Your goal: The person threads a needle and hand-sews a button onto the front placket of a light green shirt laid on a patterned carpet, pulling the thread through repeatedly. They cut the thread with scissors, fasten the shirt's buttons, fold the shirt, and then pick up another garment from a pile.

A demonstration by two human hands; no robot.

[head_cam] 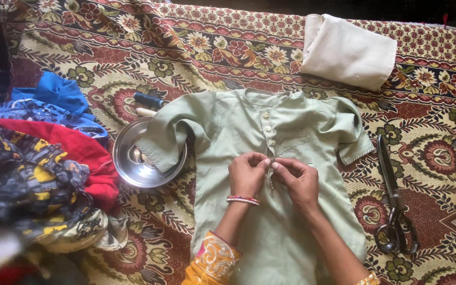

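Floral rug (pixel 196 47) fills frame. Pale green shirt (pixel 281 221) lies flat at centre, long axis vertical, collar toward top. I see left hand (pixel 246 177) & right hand (pixel 297 182) both pinched on its placket, fingertips together. Scissors (pixel 394 203) lie at right.

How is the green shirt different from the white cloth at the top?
The green shirt lies spread flat with its sleeves out, while the white cloth is folded into a neat bundle. The green shirt shows buttons down its front; the white cloth looks plain. Both hands, left hand and right hand, pinch the shirt's front; nobody touches the cloth. Both rest on the patterned rug.
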